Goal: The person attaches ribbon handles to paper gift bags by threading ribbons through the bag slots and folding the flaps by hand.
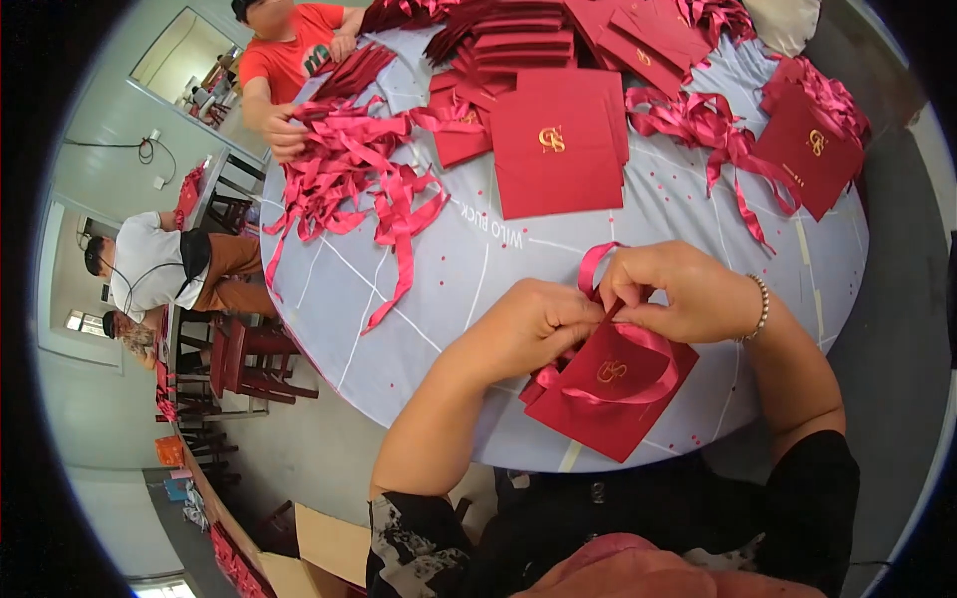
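Observation:
A red paper gift bag (623,424) with a gold emblem lies flat and tilted at the table's near edge. A pink ribbon (650,371) loops across its front, and more ribbon rises in a loop behind my fingers. At the bag's upper edge, the fingers of my left hand (543,321) are closed in a pinch on the bag. Close beside them my right hand (678,291), with a beaded bracelet at its wrist, pinches the ribbon where it meets that edge. The exact spot between the fingertips is partly hidden.
On the round table with a grey-blue cloth (469,289) lie a stack of red bags (558,149), a heap of pink ribbons (344,169) and more ribboned bags (812,145). A person in a red shirt (289,60) handles ribbons opposite. An open cardboard box (334,543) stands at lower left.

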`<state>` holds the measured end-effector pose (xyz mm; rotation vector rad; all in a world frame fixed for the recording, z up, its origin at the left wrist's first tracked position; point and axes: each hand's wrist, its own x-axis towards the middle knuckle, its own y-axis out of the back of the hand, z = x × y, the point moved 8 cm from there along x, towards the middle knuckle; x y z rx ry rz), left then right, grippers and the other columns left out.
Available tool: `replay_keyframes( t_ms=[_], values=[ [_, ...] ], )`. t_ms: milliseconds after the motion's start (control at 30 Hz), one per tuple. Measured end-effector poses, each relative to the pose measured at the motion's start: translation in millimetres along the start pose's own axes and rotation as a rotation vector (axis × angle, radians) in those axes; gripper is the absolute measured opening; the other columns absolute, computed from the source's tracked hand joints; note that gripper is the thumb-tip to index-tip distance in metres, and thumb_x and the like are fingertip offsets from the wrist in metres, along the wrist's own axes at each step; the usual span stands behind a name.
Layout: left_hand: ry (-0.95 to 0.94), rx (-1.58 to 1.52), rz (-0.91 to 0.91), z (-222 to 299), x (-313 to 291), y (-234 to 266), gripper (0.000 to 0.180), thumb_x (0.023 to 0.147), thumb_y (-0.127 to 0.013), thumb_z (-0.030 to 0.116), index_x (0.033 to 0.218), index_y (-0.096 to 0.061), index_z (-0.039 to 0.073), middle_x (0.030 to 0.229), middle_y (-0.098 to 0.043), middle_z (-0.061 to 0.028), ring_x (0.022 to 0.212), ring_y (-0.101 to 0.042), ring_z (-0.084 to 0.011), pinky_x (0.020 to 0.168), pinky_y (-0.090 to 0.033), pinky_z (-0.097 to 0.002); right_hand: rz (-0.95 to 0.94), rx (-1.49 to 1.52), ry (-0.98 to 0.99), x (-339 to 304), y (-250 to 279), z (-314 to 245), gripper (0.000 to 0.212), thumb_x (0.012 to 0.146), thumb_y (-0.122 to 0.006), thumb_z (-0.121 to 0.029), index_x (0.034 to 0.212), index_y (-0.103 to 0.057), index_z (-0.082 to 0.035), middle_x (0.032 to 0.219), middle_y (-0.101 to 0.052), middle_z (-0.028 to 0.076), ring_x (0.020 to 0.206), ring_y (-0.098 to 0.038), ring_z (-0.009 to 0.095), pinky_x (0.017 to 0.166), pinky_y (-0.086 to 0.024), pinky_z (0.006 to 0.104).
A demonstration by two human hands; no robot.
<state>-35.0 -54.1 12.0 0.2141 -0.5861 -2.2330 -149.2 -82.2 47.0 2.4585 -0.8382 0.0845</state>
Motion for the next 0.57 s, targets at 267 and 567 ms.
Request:
replay_keyframes(
  t_ms=[267, 567],
  values=[
    [0.166, -0.031, 0.225, -31.8, -13.1, 42.2, 0.010, 0.089, -0.066, 0.004, 0.095, -0.071, -0.002, 0.073, -0.067, -0.0052, 0.057, -0.057, -0.0091, 0.054, -0.046, -0.0243, -0.096, 0.271, -0.115, -13.4, 22.6, 7.0, 0.034, 0.078, -0.069, 0.007, 0.072, -0.038, -0.004, 0.077, -0.061, 0.008, 0.080, -0.065, 0.014, 0.067, -0.053, 0.0274],
    [0.427, -0.108, 0.620, -77.9, -20.4, 68.8, 0.021, 0.091, -0.067, 0.011, 0.109, -0.073, 0.003, 0.080, -0.070, -0.0039, 0.061, -0.056, -0.0047, 0.057, -0.045, -0.0191, 0.044, -0.025, -0.256, -11.8, 43.1, 43.5, 0.035, 0.082, -0.068, 0.002, 0.069, -0.036, -0.005, 0.078, -0.066, 0.008, 0.078, -0.069, 0.016, 0.063, -0.052, 0.0288]
  ],
)
